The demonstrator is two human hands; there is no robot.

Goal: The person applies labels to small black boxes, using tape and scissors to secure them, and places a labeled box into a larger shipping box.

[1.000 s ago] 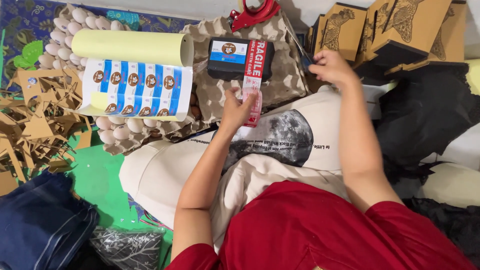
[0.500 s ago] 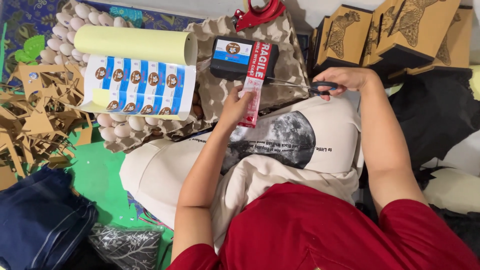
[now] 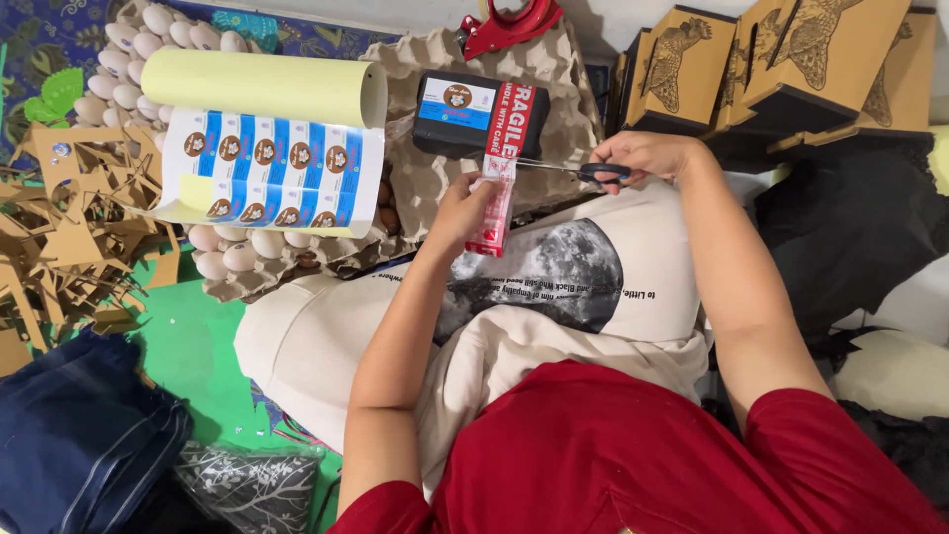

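Since the earlier frames, right hand [image 3: 647,158] swung in from the boxes at 1 o'clock to centre, now gripping scissors [image 3: 568,170] with blades pointing toward 9 o'clock and laid across the red-and-white tape [image 3: 497,193]. Left hand [image 3: 465,213] pinched shut on the loose tail of that tape, pulling it down toward 6 o'clock from the black parcel [image 3: 473,116]. Parcel resting on egg trays [image 3: 435,178] just above centre, already labelled blue and banded with tape over its right end. Judged as nearly through the taping: strip stuck down, blades at the cut line just below the parcel, tail not yet severed; trimming and smoothing the end apparently left. Red tape dispenser [image 3: 504,22] lying at 12 o'clock, apart from both hands. Sticker roll [image 3: 267,148] unrolled at 10 o'clock over eggs [image 3: 232,259]. Cardboard boxes [image 3: 781,69] stacked at 1 o'clock. Cream shirt [image 3: 593,287] spread over the lap at centre
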